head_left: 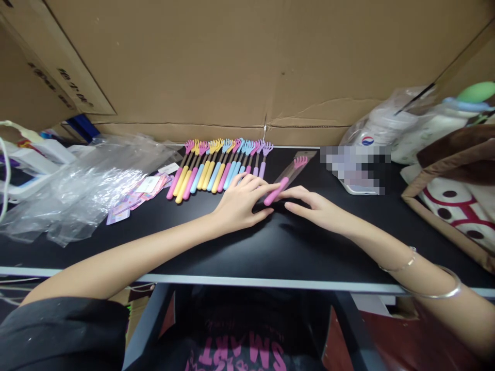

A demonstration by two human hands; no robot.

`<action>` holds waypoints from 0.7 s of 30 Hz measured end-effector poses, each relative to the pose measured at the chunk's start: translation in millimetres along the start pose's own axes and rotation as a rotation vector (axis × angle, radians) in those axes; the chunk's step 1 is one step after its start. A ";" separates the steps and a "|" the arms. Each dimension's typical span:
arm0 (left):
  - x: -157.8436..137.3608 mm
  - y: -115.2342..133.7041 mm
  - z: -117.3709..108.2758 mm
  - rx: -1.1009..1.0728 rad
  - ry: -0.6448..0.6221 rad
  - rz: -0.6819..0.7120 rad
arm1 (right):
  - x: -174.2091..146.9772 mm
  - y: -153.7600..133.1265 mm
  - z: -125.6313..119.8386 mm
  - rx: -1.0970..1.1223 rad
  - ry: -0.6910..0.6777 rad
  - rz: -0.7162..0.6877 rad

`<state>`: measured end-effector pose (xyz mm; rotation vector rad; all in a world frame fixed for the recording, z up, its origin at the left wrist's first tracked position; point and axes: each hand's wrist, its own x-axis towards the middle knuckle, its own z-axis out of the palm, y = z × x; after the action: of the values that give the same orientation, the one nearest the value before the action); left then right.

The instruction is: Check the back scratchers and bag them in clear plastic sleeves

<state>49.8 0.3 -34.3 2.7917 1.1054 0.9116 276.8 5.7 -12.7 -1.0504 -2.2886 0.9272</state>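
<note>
A pink back scratcher (276,191) with a claw-shaped head lies slanted on the black desk, partly in a clear plastic sleeve (294,167). My left hand (245,201) reaches to its handle from the left, index fingertip at the handle and thumb apart. From the right, my right hand (309,206) has its fingertips by the same handle, thumb spread away from the fingers. Whether either hand presses on it is hard to tell. Just beyond my left hand, several back scratchers (209,167) in pink, yellow, blue and purple lie side by side, a few handles partly hidden by my fingers.
Clear plastic sleeves (85,180) are heaped on the left, with colourful cards (141,193) beside them. A phone (359,188), a bagged cup (390,126) and a brown-trimmed bag (452,190) stand right. A cardboard wall (232,67) closes off the back.
</note>
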 end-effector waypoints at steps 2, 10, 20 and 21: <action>1.3 -3.1 0.4 0.048 0.061 0.029 | -0.2 -3.1 1.6 0.189 -0.033 0.071; 2.7 -5.6 -1.3 0.316 0.173 0.251 | -1.0 -4.3 9.8 0.847 -0.198 0.312; -0.8 7.5 1.3 0.452 0.057 0.390 | 2.7 -3.6 -1.4 0.354 -0.195 0.410; -0.8 7.4 2.5 0.442 0.055 0.384 | 3.6 -1.2 -2.3 0.308 -0.177 0.400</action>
<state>55.2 -5.2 -35.3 3.4486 0.8788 0.8554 275.5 8.9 -9.8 -1.3531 -2.0084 1.5306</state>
